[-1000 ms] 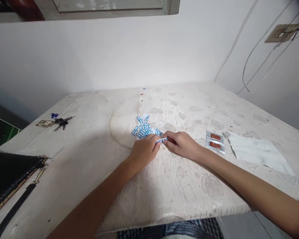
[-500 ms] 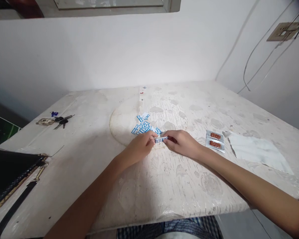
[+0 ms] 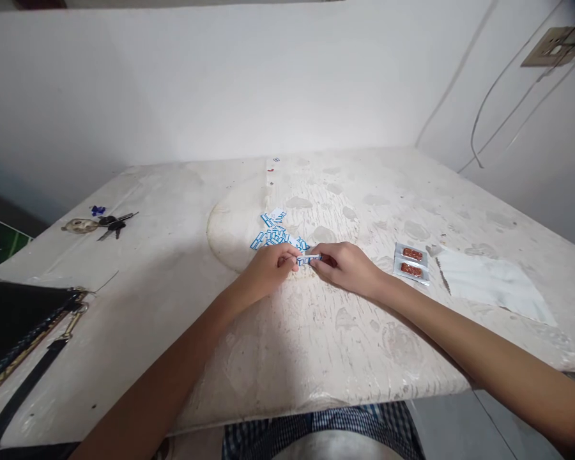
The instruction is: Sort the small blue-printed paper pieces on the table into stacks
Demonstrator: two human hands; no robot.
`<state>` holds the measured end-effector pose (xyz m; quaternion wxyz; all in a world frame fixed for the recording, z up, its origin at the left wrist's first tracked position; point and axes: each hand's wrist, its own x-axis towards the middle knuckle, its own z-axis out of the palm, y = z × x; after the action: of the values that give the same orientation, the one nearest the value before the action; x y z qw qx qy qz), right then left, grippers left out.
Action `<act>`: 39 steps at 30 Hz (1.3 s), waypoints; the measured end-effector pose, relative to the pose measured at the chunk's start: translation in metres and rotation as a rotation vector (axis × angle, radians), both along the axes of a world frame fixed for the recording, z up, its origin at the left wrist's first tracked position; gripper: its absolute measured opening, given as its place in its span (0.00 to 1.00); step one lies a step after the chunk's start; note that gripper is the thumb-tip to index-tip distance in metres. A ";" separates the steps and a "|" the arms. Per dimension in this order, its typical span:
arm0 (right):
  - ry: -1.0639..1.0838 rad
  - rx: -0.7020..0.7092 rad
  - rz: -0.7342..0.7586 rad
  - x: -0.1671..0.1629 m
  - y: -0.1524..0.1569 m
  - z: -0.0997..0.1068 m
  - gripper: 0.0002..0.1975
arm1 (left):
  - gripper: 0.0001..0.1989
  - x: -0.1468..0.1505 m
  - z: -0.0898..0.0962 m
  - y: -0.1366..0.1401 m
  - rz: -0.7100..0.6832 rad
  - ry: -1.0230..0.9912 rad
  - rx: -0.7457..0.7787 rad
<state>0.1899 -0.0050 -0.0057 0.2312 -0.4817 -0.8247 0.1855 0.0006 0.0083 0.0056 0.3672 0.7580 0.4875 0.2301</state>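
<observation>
Between my two hands is a small white strip with blue printed boxes, held just above the table. My left hand pinches its left end, and my right hand grips its right end between thumb and fingers. Right behind the hands lies a loose pile of small white pieces with blue outlines, partly hidden by my left hand. To the right of my right hand rests a silver blister pack with two reddish-brown pieces in it.
A pale cloth lies right of the blister pack. On the left are keys, a small blue object and a black pouch with a strap. The white table meets a wall at the back; cables hang from a socket.
The view has tipped downward, so the window frame at the top has mostly left the picture. Both hands still hold the strip, whose printed face appears slightly turned.
</observation>
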 end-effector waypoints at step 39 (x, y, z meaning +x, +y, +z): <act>-0.010 -0.003 -0.015 -0.001 0.001 0.003 0.12 | 0.12 -0.002 0.004 0.002 0.051 -0.191 -0.221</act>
<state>0.1884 -0.0044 -0.0032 0.2275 -0.4893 -0.8219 0.1826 -0.0012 0.0100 0.0096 0.4870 0.6750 0.4920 0.2555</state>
